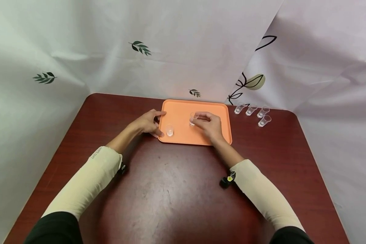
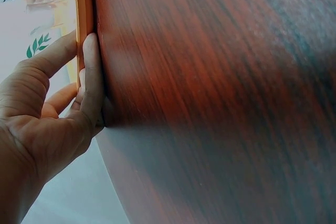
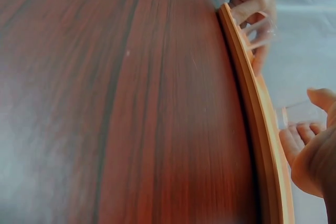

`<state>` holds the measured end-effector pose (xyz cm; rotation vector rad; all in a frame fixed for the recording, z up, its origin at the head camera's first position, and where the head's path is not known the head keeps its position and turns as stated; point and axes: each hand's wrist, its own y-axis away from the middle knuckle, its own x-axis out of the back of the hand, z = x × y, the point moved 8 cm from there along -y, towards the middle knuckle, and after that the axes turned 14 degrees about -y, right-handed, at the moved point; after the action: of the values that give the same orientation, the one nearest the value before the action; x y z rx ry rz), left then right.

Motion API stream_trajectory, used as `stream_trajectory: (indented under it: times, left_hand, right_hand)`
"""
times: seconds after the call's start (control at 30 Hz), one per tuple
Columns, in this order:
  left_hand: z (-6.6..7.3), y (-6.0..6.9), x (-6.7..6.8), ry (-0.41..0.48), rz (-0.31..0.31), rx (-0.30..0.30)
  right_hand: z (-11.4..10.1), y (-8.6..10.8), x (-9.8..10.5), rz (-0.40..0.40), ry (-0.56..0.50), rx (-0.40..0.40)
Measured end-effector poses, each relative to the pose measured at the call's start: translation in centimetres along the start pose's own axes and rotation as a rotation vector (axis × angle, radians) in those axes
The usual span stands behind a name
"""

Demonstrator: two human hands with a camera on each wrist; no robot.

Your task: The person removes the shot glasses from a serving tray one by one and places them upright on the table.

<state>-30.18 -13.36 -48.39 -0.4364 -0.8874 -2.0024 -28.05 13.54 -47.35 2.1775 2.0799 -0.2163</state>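
Note:
An orange tray [image 1: 183,137] lies on the table, its side rising along the wood in both wrist views. At its left end the left hand [image 1: 147,122] grips the rim, with finger and thumb on the edge in the left wrist view [image 2: 52,114]. Just inside that end stands a small clear plastic cup [image 1: 169,130]. Near the tray's middle, the right hand [image 1: 209,126] holds a second clear cup [image 1: 191,122] between thumb and fingers, its base close to the tray. In the right wrist view, the right hand [image 3: 315,145] partly hides this cup.
Several more clear cups [image 1: 264,120] stand on the table to the right of the tray, near the back edge. A white sheet with leaf prints [image 1: 140,47] hangs right behind the dark red table [image 1: 158,189].

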Motion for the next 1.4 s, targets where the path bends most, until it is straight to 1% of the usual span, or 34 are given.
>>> stream_trajectory:
  times: [0.13, 0.37, 0.53, 0.67, 0.77, 0.93, 1.2, 1.4]
  left_hand:
    - [-0.1, -0.2, 0.1, -0.007, 0.004, 0.006]
    - [-0.2, -0.2, 0.1, -0.011, 0.006, 0.005]
    - [-0.2, -0.3, 0.2, -0.006, 0.011, 0.008]
    - [-0.1, -0.2, 0.1, -0.007, 0.011, 0.008]
    - [-0.1, -0.2, 0.1, -0.009, 0.007, 0.007]
    - [0.0, -0.3, 0.1, -0.002, 0.002, 0.006]
    - [-0.1, -0.4, 0.1, 0.012, 0.008, 0.006]
    - [0.0, -0.2, 0.0, 0.026, 0.000, 0.009]
  right_hand:
    - [-0.2, 0.1, 1.1, 0.024, 0.005, -0.003]
    - [-0.4, 0.4, 3.0, 0.049, -0.031, -0.008]
    - [-0.6, 0.7, 4.1, 0.064, -0.044, 0.009]
    - [-0.7, 0.9, 4.9, 0.083, -0.049, 0.004]
    - [-0.8, 1.1, 5.6, 0.098, -0.075, -0.002]
    - [-0.9, 1.4, 7.3, 0.139, -0.098, 0.001]
    - [-1.4, 1.7, 10.0, 0.218, -0.080, 0.019]
    - [-2.2, 1.9, 11.4, 0.261, -0.119, 0.046]
